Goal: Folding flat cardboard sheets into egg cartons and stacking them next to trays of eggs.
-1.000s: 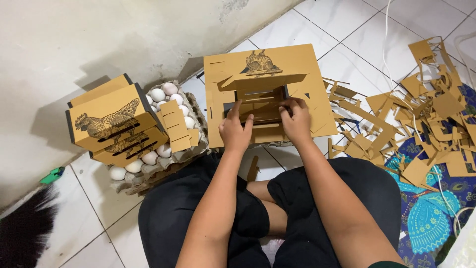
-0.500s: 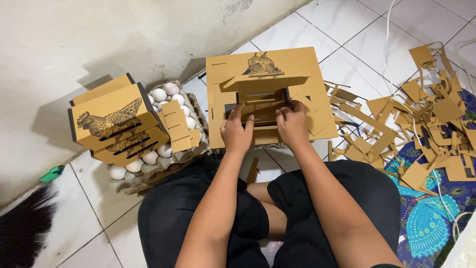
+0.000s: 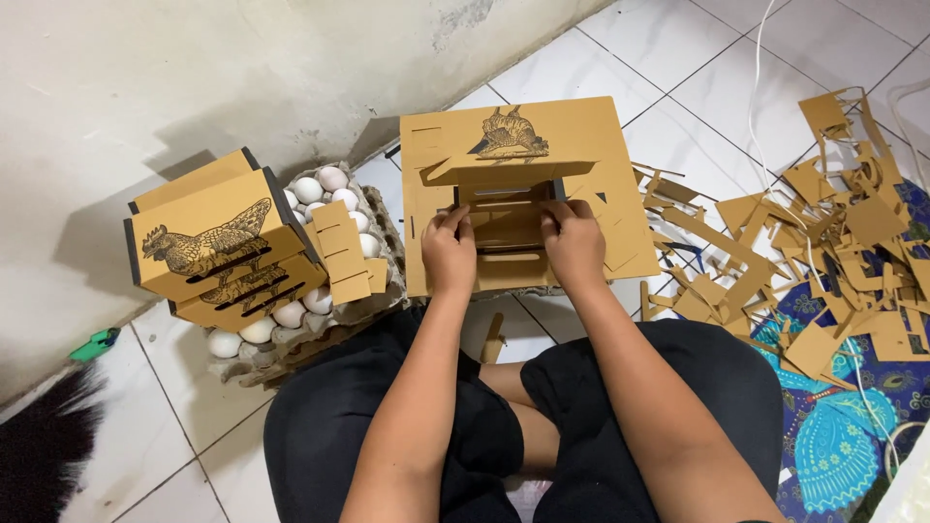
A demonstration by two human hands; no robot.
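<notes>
white floor tiles are seen below a stained wall. a brown cardboard sheet lies far of the knees, and its cut centre flap is pinched at both edges by the left hand and right hand. since a second ago the hands have been drawn nearer together, so the flap looks folded further. eggs and finished boxes stay left, scraps right.

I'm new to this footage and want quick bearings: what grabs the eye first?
Centre frame, the left hand and right hand press on a flat brown cardboard sheet with a bird print. To the left, folded cardboard boxes sit on a tray of white eggs; at right lies a heap of cardboard offcuts.
</notes>
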